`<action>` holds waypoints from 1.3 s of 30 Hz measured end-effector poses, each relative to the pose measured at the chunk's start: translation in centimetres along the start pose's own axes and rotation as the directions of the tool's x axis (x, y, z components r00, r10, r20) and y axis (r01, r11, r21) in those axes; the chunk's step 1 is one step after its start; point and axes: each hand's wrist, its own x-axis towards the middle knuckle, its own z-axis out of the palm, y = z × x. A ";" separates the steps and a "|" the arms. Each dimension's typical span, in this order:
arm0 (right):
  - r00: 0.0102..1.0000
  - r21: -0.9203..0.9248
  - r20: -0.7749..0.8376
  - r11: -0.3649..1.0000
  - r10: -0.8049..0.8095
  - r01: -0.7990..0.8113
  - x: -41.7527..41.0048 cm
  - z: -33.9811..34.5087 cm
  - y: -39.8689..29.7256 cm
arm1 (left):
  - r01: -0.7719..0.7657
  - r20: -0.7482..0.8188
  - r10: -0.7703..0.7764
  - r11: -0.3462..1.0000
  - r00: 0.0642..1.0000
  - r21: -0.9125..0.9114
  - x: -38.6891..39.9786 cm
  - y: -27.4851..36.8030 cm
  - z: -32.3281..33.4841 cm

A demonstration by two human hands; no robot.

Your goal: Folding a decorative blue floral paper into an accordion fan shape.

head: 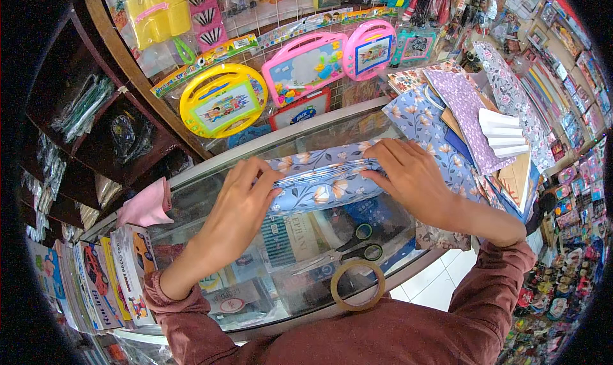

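A blue sheet of floral paper (325,188), pleated into narrow folds along its middle, lies across the glass display counter. My left hand (246,192) pinches its left end between thumb and fingers. At the right end, my right hand (407,178) grips the folds in the same way. Nearer my body, scissors with black and green handles (357,244) rest on the glass with their blades pointing left. A roll of tape (357,285) lies flat beside the handles, at the counter's near edge.
Patterned paper sheets (467,120) and a white pleated fan (503,132) pile up on the right. A pink cloth (147,204) and a row of books (112,279) sit at left. Toy drawing boards (306,68) hang on a wire rack behind the counter (191,173).
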 end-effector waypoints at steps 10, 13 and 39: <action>0.980 -0.107 -0.029 0.975 -0.197 0.193 -1.4 0.8 1.0 | -0.048 0.115 0.040 0.996 0.993 0.071 0.0 -0.3 -1.0; 0.964 -0.110 0.043 0.958 -0.263 0.266 -1.6 0.8 1.5 | -0.068 0.144 0.053 0.993 0.988 0.101 0.0 -0.4 -1.0; 0.918 -0.237 -0.013 0.893 -0.397 0.383 -2.3 0.6 4.3 | -0.310 -0.045 0.338 0.901 0.940 0.303 -0.8 -4.8 0.1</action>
